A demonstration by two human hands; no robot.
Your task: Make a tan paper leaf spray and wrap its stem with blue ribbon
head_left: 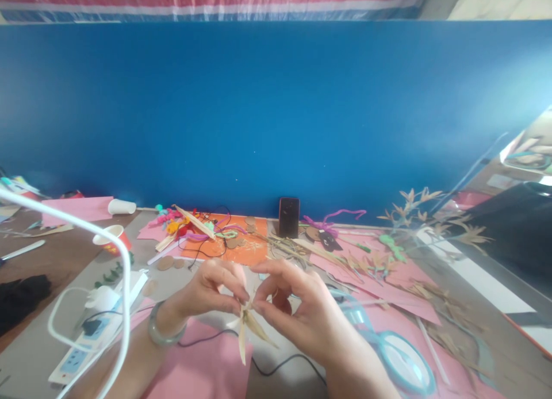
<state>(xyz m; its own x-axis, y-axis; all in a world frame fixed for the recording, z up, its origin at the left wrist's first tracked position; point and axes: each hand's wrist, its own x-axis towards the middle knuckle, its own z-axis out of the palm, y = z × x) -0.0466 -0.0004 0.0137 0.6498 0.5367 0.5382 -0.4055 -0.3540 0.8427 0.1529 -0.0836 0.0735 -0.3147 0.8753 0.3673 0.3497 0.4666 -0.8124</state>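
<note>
Low in the middle of the head view, a pale straw-coloured dried-leaf flower (246, 325) hangs with pointed petals spread downward. My left hand (218, 290) pinches its top between thumb and fingers, a pale bangle (158, 324) on that wrist. From the other side, thumb and forefinger of my right hand (297, 301) close on the same top. The fingertips hide the exact hold. Beneath the hands lie a pink sheet (202, 361) and a black cord (287, 361).
A white cable (126, 307) arches across the left near a power strip (80, 353) and paper cup (114, 238). A phone (288, 216) leans against the blue partition (276, 111). Craft scraps lie behind, dried sprigs (414, 206) and blue-rimmed tape (403, 361) at right.
</note>
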